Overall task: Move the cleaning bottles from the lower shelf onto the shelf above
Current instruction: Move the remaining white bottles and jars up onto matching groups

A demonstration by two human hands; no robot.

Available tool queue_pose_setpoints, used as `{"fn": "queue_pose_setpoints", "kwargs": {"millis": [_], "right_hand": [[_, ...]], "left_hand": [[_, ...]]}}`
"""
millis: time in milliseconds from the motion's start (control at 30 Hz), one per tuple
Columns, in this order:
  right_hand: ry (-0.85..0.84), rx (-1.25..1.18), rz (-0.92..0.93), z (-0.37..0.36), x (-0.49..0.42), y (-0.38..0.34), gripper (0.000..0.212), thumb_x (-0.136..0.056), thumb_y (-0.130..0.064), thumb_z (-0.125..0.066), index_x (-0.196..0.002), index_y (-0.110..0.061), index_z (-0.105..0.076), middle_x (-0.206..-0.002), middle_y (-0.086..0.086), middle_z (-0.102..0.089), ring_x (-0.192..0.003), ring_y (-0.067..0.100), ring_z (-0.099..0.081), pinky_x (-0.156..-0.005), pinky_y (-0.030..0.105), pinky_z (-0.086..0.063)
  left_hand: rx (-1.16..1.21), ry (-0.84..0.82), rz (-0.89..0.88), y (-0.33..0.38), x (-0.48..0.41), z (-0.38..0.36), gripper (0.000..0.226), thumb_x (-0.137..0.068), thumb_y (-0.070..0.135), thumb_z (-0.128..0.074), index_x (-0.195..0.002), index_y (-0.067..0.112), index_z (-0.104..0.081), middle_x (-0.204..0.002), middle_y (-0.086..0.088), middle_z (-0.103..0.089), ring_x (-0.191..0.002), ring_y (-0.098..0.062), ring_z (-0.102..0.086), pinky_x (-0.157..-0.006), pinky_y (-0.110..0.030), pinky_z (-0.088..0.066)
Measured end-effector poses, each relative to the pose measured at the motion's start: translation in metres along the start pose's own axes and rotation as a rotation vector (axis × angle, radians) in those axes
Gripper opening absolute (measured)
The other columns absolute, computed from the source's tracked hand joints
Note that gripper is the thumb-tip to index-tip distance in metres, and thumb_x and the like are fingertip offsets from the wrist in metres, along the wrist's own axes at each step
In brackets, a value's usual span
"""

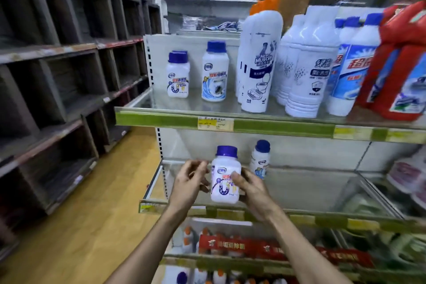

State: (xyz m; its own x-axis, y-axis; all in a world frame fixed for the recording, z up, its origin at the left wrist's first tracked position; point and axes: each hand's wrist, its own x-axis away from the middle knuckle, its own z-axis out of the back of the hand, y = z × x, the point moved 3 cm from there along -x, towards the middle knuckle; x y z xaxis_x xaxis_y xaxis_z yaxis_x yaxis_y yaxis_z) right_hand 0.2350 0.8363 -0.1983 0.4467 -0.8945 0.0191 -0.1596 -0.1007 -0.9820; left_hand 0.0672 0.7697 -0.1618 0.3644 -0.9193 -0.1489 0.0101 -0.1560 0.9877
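Note:
A white cleaning bottle with a blue cap [225, 175] is at the front of the lower shelf [311, 191]. My right hand [252, 189] grips its right side, thumb across the label. My left hand [192, 178] hovers just left of it with fingers loosely curled, holding nothing. A second blue-capped bottle [260, 159] stands behind on the lower shelf. On the shelf above [161, 117] stand more blue-capped white bottles: two at the left, one behind the other [178, 75], and another [215, 71] beside them.
Tall white toilet-cleaner bottles [259, 57], white and blue bottles [309, 64] and red bottles [396, 64] fill the upper shelf's right side. Dark wooden cubby shelving [57, 76] lines the left. More products sit on shelves below [253, 249].

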Motion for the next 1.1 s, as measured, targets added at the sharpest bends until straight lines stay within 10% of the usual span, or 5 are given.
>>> {"fn": "queue_pose_setpoints", "kwargs": {"millis": [667, 900, 1100], "right_hand": [[-0.051, 0.021, 0.388, -0.081, 0.006, -0.200, 0.084, -0.060, -0.059, -0.085, -0.122, -0.008, -0.062, -0.114, 0.011, -0.075, -0.106, 0.030, -0.072, -0.088, 0.045, -0.059], [-0.099, 0.175, 0.402, -0.122, -0.042, -0.223, 0.072, -0.074, -0.034, -0.076, -0.137, -0.013, -0.048, -0.115, 0.003, -0.071, -0.108, 0.017, -0.069, -0.104, 0.042, -0.052], [-0.073, 0.231, 0.329, -0.149, -0.098, -0.213, 0.073, -0.083, -0.019, -0.078, -0.145, -0.015, -0.040, -0.135, 0.011, -0.058, -0.125, 0.029, -0.056, -0.108, 0.052, -0.046]], "left_hand": [[0.042, 0.035, -0.426, 0.179, -0.011, 0.022, 0.023, -0.096, 0.024, -0.061, -0.117, 0.016, -0.068, -0.103, -0.001, -0.075, -0.081, -0.010, -0.069, -0.066, -0.025, -0.058], [-0.054, 0.069, -0.369, 0.187, -0.064, 0.055, 0.030, -0.100, 0.028, -0.055, -0.128, 0.022, -0.062, -0.110, 0.006, -0.072, -0.091, 0.004, -0.069, -0.087, -0.019, -0.056], [-0.117, 0.068, -0.221, 0.175, -0.111, 0.083, 0.031, -0.102, 0.046, -0.044, -0.098, 0.031, -0.071, -0.097, 0.001, -0.077, -0.094, -0.020, -0.072, -0.077, -0.033, -0.060]]}}
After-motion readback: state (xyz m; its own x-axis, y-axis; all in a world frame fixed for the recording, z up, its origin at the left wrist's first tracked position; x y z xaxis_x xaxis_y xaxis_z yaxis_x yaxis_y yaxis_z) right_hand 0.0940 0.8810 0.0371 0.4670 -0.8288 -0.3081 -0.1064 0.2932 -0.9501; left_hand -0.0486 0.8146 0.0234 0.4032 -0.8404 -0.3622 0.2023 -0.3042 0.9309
